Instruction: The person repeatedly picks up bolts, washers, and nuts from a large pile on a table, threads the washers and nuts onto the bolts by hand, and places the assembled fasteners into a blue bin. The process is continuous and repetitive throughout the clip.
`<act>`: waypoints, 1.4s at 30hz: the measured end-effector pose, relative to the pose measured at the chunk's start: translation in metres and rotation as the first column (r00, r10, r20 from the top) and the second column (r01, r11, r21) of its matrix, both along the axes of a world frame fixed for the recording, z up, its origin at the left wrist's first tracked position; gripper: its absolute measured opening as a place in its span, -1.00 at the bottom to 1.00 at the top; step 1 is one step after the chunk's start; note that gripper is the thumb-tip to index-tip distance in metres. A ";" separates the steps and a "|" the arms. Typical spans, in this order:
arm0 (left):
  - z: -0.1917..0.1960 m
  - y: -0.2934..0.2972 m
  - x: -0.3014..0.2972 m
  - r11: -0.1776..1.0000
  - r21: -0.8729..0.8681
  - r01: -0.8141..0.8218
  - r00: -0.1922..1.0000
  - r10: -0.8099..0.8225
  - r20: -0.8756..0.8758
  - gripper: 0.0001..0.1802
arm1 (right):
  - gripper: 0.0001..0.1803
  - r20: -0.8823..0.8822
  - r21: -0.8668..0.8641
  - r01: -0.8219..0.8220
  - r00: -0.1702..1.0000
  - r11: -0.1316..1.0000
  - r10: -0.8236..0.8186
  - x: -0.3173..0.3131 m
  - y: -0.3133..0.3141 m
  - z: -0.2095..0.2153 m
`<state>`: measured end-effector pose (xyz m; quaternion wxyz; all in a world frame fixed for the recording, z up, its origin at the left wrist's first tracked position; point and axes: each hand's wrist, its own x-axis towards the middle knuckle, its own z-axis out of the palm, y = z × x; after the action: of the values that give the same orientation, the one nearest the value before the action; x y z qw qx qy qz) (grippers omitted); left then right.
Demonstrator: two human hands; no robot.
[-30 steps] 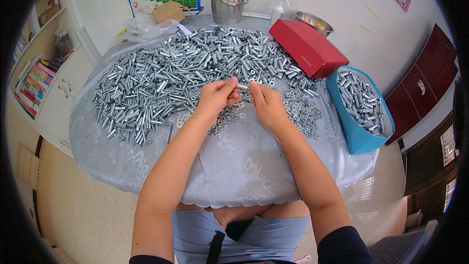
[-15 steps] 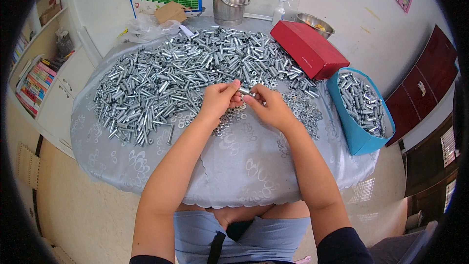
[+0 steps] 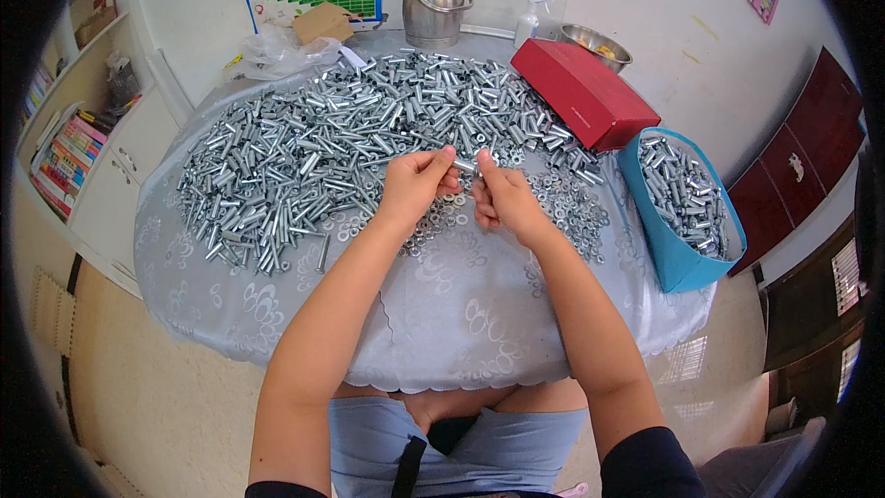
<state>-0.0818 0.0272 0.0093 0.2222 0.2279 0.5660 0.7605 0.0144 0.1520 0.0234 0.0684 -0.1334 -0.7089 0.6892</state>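
Observation:
A short silver metal bolt [image 3: 467, 167] lies level between my two hands, over the near edge of the hardware pile. My left hand [image 3: 415, 186] is closed, pinching its left end between thumb and fingers. At its right end, my right hand [image 3: 509, 198] is closed too, thumb on top and fingers curled below. The fingers hide much of the bolt, including any small parts on its ends. Beneath and beside my hands lie loose washers and nuts [image 3: 572, 212]. Beyond them spreads a big heap of silver bolts and metal sleeves [image 3: 313, 143].
A blue fabric bin [image 3: 678, 267] full of metal pieces stands at the right edge of the cloth-covered table [image 3: 461, 314]. Behind it is a red box [image 3: 590, 97]. Along the back are a steel canister [image 3: 433, 14], a spray bottle [image 3: 527, 20], a steel bowl [image 3: 599, 41] and a plastic bag [image 3: 281, 53].
My right hand has turned, its thumb rising onto the bolt's right end while its fingers dropped lower and curled. The left hand keeps its pinch in nearly the same place.

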 end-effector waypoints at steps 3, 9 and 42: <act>0.006 -0.001 0.003 0.999 -0.036 -0.028 0.998 0.029 0.051 -0.65 | -0.47 -0.109 0.169 0.062 0.993 0.984 -0.044 0.002 -0.002 0.003; 0.001 0.001 0.001 0.999 -0.040 -0.004 0.998 0.007 0.062 -0.63 | -0.55 -0.149 0.252 -0.030 0.986 0.967 0.069 -0.004 0.017 -0.016; 0.006 0.000 0.005 0.999 -0.033 0.000 0.998 0.002 0.056 -0.64 | -0.55 -0.081 0.254 -0.086 0.991 0.964 0.109 0.006 0.007 0.003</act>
<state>-0.0766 0.0273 0.0156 0.2413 0.2023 0.5721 0.7573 0.0200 0.1592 0.0264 0.0839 -0.0562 -0.7917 0.6026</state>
